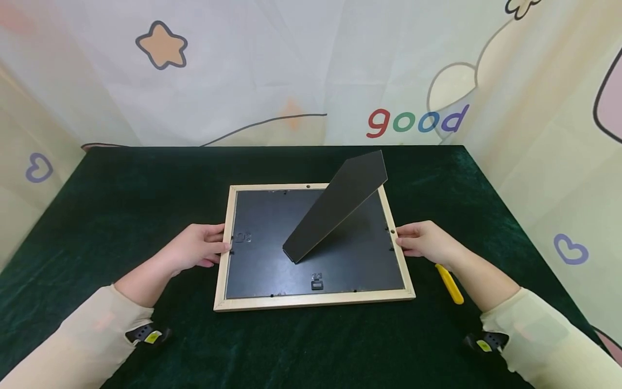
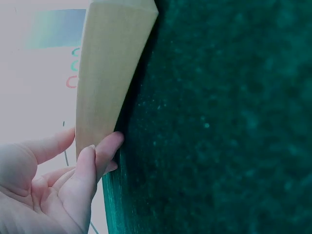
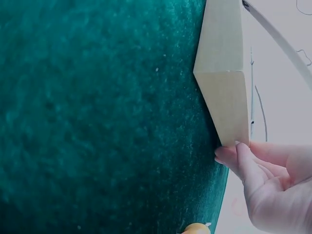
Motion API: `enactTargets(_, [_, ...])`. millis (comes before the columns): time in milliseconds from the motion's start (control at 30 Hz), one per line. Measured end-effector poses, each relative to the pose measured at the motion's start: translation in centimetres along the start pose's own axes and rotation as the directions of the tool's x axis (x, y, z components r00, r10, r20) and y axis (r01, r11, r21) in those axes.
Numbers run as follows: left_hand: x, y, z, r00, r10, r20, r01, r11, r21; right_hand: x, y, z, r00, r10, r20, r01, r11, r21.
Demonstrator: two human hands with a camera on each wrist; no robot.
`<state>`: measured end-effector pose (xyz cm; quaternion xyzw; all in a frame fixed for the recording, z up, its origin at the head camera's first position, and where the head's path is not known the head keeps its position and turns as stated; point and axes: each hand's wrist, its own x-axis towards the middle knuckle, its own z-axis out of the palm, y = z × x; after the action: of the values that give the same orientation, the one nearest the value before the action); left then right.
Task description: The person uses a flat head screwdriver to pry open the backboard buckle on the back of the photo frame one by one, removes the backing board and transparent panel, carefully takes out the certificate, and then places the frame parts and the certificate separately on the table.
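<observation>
Centre of frame: wooden picture frame (image 1: 313, 300) face-down on green cloth (image 1: 121, 205), easel stand (image 1: 337, 205) raised. Left hand (image 1: 194, 251) and right hand (image 1: 425, 243) grip side rails, fingertips (image 2: 109, 146) curled at edge. Judged step: grasp made; next needs even two-handed lift. Yellow tool (image 1: 449, 283) beside right wrist.

A table (image 1: 121, 205) draped in dark green velvet cloth, a yellow utility knife (image 1: 449, 283) lying near its right edge, stands before a pale cartoon backdrop (image 1: 291, 65) printed with a star, hearts and the word "good".
</observation>
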<state>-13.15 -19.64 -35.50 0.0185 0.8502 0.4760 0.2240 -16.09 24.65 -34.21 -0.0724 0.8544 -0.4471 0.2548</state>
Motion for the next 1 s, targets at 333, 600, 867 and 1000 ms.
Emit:
enactTargets(333, [-0.1,0.7,0.1,1.0,0.02,-0.018,-0.018,0.997,0.078,-0.2,-0.2,-0.1,1.0,-0.006,-0.015,0.005,0.996,-0.085])
enactTargets(600, [-0.2,1.1,0.2,1.0,0.014,-0.025,-0.01,0.99,0.143,-0.2,-0.3,-0.1,1.0,0.001,-0.015,-0.003,0.991,-0.137])
enactTargets(867, [-0.4,1.4,0.4,0.999,0.008,-0.032,-0.001,0.983,0.185,0.2,-0.2,0.0,1.0,-0.013,-0.013,0.01,0.985,-0.172])
enactTargets(1000, [-0.4,1.4,0.2,0.999,0.026,-0.03,-0.018,0.971,0.237,0.4,-0.3,-0.1,1.0,-0.014,-0.011,0.012,0.979,-0.205])
